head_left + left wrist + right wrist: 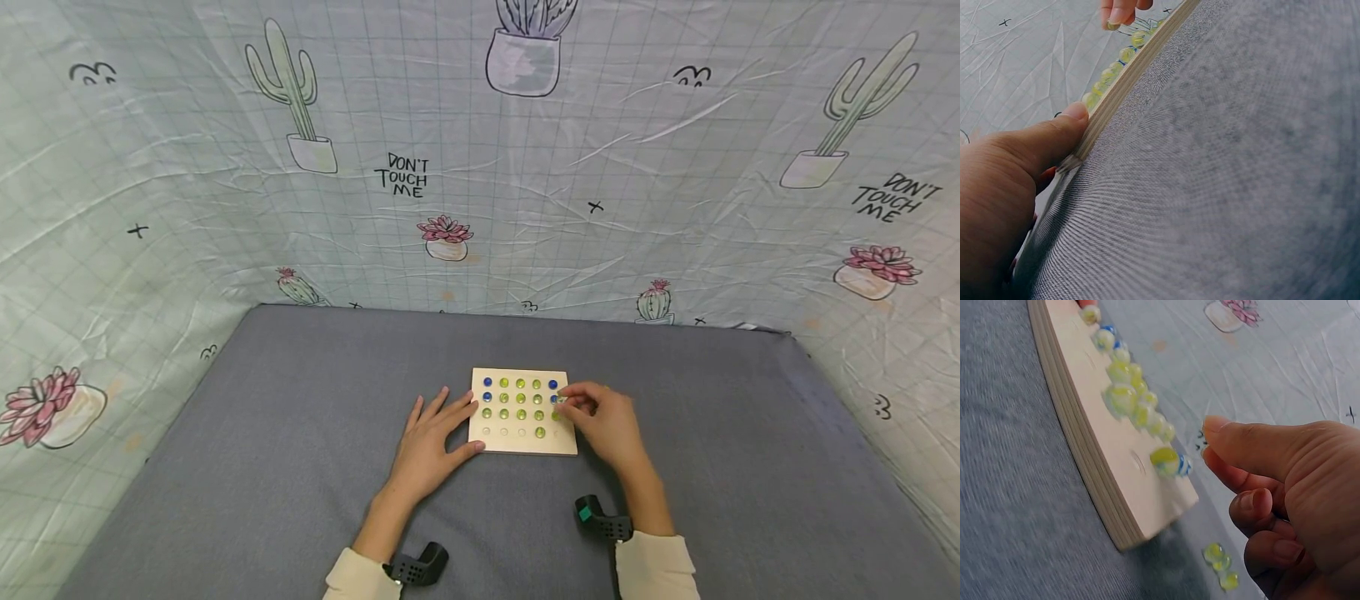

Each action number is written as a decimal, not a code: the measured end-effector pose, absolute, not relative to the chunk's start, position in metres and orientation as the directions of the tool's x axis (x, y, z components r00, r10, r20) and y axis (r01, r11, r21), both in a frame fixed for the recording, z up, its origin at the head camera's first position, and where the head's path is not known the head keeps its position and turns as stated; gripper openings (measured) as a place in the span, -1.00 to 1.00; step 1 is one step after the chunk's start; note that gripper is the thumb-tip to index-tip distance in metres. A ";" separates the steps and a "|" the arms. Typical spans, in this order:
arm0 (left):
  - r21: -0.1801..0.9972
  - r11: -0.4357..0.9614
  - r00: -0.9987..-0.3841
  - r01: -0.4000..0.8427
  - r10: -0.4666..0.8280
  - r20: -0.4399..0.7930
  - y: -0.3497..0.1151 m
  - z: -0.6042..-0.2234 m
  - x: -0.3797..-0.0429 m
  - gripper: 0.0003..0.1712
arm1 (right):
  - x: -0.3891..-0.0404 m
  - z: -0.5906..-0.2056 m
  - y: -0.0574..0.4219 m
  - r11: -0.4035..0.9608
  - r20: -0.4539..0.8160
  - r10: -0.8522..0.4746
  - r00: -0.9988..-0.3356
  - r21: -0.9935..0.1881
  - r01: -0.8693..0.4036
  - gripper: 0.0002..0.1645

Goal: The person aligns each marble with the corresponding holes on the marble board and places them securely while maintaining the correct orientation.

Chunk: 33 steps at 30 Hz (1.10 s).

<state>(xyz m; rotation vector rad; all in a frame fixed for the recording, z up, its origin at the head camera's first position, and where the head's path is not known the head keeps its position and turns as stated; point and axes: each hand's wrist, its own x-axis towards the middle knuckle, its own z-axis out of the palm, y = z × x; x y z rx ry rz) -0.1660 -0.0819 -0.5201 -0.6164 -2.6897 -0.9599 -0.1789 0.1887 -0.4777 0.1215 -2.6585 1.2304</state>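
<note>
Left hand (429, 454) spread, touching the left edge of the board (517, 445), flat on the cloth (300, 400); right hand (609, 422), over the right edge, pinches what looks like a marble (1113, 25)!

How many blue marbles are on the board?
4 blue marbles: on the board, the left column's back two and the right column's back two, by the right hand.
</note>
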 end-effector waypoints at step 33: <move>0.539 0.721 -0.898 0.434 0.302 0.319 -0.081 -0.523 -0.169 -0.26 | -0.175 -0.476 0.141 0.623 0.330 -0.156 -0.931 -0.699 -0.352 -0.83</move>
